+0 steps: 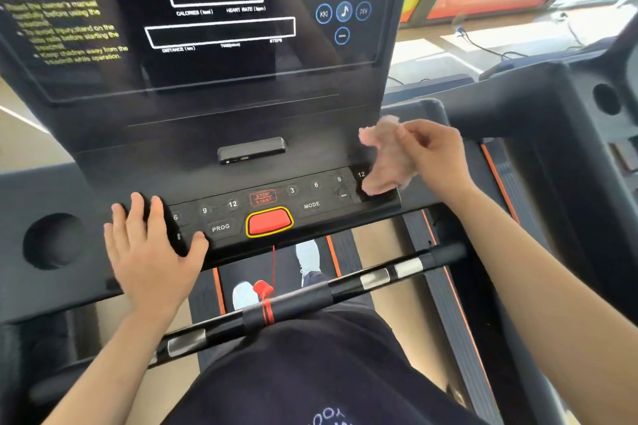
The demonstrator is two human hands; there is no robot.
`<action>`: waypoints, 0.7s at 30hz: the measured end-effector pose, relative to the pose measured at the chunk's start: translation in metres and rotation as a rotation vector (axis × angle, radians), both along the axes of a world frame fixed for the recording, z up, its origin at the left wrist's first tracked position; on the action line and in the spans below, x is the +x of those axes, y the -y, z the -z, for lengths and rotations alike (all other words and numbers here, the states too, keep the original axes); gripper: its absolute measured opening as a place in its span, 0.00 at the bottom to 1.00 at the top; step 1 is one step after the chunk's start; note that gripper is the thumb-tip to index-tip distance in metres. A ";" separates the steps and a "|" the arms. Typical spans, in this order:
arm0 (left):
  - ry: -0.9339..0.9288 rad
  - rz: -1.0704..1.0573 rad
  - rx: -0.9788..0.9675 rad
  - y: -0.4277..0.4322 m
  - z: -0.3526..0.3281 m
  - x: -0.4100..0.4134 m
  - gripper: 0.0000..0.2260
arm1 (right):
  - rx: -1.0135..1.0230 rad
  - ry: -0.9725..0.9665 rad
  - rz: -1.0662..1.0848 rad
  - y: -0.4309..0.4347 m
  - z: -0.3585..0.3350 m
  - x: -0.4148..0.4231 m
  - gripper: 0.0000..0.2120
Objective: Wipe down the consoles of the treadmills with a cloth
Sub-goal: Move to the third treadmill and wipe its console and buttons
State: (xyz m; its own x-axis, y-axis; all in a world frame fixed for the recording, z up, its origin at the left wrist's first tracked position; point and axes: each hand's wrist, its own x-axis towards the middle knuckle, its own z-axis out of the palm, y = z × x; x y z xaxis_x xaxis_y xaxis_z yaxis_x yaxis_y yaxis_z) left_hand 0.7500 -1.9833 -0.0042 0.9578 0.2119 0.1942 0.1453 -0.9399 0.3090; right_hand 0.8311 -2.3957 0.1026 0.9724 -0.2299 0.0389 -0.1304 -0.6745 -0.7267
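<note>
The person stands on the treadmill belt facing the console (172,134), which fills the upper and middle part of the frame with its dark display (214,28) at the top. At centre left, the left hand (152,252) lies flat on the left end of the button strip (312,214), fingers straight and a little spread, thumb stretched toward the "PROG" key. At centre right, the right hand (438,155) pinches a pink cloth (388,159) between thumb and curled fingers. The cloth hangs down, and its lower end reaches the right end of the strip by the "12"; it is blurred, so I cannot tell whether it presses there. A red safety key (270,221) sits mid-strip, and a black handlebar (310,297) crosses below.
</note>
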 end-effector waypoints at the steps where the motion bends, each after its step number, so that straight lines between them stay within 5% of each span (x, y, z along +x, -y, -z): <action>1: -0.006 0.003 0.006 0.000 0.000 0.000 0.36 | -0.029 0.069 0.035 -0.003 -0.003 -0.001 0.06; 4: -0.037 0.002 0.008 0.002 0.000 -0.001 0.38 | -0.327 0.319 0.033 -0.021 -0.002 -0.009 0.06; 6: -0.053 0.006 0.009 0.001 0.000 -0.001 0.39 | -0.433 0.238 -0.131 -0.039 0.012 -0.023 0.09; 9: -0.061 0.018 0.011 -0.002 0.001 -0.001 0.39 | -0.238 -0.004 -0.263 -0.056 0.032 -0.045 0.10; 12: -0.065 0.039 0.021 -0.005 0.000 -0.002 0.38 | -0.141 0.085 -0.160 -0.057 0.040 -0.052 0.09; 16: -0.072 0.040 0.015 -0.005 -0.001 -0.002 0.38 | -0.458 0.195 -0.461 -0.046 0.056 -0.046 0.18; 21: -0.088 0.047 0.023 -0.006 -0.002 -0.002 0.39 | -0.748 -0.031 -0.575 -0.039 0.082 -0.038 0.30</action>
